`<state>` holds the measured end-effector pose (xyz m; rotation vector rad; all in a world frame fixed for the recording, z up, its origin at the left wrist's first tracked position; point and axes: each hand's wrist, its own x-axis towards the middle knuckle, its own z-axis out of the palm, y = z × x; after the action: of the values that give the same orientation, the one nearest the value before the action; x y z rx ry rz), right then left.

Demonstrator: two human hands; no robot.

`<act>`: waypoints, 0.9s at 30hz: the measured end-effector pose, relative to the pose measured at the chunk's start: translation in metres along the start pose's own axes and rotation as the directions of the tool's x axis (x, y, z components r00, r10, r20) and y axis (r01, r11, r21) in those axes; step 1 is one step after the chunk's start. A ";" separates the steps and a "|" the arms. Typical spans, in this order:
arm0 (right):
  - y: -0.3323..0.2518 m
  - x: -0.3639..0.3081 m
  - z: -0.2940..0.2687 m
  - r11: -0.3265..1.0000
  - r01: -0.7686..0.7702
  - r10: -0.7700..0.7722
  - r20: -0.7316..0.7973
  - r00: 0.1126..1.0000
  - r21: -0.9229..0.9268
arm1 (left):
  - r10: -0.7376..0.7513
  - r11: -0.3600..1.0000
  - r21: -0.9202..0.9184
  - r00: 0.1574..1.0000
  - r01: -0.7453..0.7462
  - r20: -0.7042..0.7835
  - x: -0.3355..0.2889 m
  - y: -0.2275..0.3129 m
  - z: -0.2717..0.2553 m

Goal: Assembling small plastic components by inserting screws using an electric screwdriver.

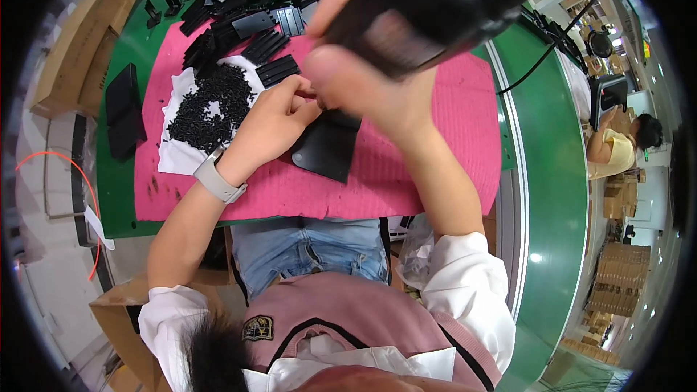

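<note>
Over the mat point(465, 131), our right hand point(374, 94) wraps round a driver point(417, 14). Our left hand point(270, 127) curls its fingers at a plate point(327, 151) on the mat; we cannot tell what they pinch. Screws point(231, 94) lie toward the mat's left.

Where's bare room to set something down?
Bare pink mat lies right of the right forearm; bare green bench, beyond the pale rail. Crowded: the far side, with dark parts; the left, with screws on white cloth.

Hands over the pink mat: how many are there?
2: the left hand, at the far end of a black plate, and the right hand, blurred, gripping a big black tool. No others show there.
</note>
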<state>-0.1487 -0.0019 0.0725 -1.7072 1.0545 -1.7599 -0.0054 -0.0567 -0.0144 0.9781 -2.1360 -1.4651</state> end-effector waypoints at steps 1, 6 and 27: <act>-0.002 0.005 -0.007 0.986 -0.074 0.062 0.083 0.995 0.148 | 0.084 0.996 -0.019 0.992 -0.086 -0.098 -0.001 -0.001 0.004; -0.015 0.009 -0.081 0.952 -0.213 0.285 -0.384 0.878 0.220 | 0.117 0.992 -0.051 0.993 -0.119 -0.033 -0.007 0.010 0.002; -0.005 -0.030 -0.008 0.944 0.154 -0.087 0.231 0.969 -0.290 | 0.523 0.728 -0.305 0.785 -0.614 -0.333 -0.024 0.030 -0.025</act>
<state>-0.1526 0.0255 0.0583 -2.1398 1.1943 -1.4940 0.0175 -0.0494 0.0250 0.2624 -1.6543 -1.3067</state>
